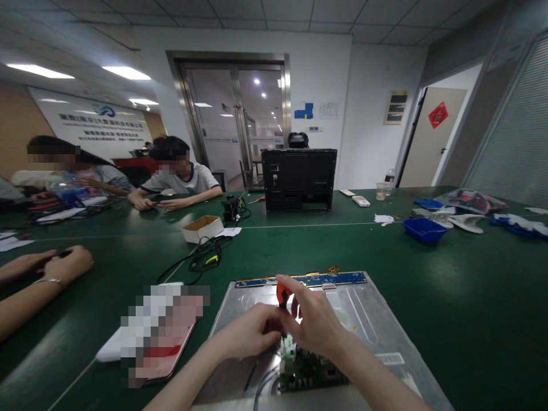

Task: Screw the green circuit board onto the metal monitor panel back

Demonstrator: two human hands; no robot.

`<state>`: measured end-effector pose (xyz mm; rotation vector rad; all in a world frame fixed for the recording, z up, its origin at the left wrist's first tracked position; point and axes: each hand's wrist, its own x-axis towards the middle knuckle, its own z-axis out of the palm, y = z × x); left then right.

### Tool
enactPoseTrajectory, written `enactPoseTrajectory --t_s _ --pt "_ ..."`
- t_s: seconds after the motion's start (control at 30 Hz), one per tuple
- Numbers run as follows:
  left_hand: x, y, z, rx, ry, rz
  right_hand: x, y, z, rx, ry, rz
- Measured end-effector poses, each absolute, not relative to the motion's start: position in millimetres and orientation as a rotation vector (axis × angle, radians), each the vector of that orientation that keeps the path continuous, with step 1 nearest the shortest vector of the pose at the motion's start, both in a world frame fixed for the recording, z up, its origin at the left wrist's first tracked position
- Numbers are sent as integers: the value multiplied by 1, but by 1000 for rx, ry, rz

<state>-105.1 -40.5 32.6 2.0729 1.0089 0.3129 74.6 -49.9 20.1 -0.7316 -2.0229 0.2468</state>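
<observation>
My right hand [314, 319] grips a screwdriver [282, 293] with a red and black handle, its index finger reaching over the handle's top. The screwdriver stands upright, tip down, above a green circuit board [306, 368]. Closed around the lower part of the screwdriver are the fingers of my left hand [252, 331]; the tip is partly hidden there. Under both hands lies a flat silver metal panel [363, 314], with the circuit board on its near half and a narrow blue board strip [342, 279] along its far edge. Dark cables run beside the circuit board.
Left of the panel lie a phone [171, 348] and a white object, both partly blurred. Beyond are black cables [209, 254], an open cardboard box [203, 228] and a black monitor housing [299, 180]. A blue tray [426, 229] sits right. Other people sit at left.
</observation>
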Motion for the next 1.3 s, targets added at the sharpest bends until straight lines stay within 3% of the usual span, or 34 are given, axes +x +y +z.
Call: enactPoseTrajectory --t_s 1.3 --pt "-107 -38 33 2141 1038 270 75 -51 21 -718 -1993 219"
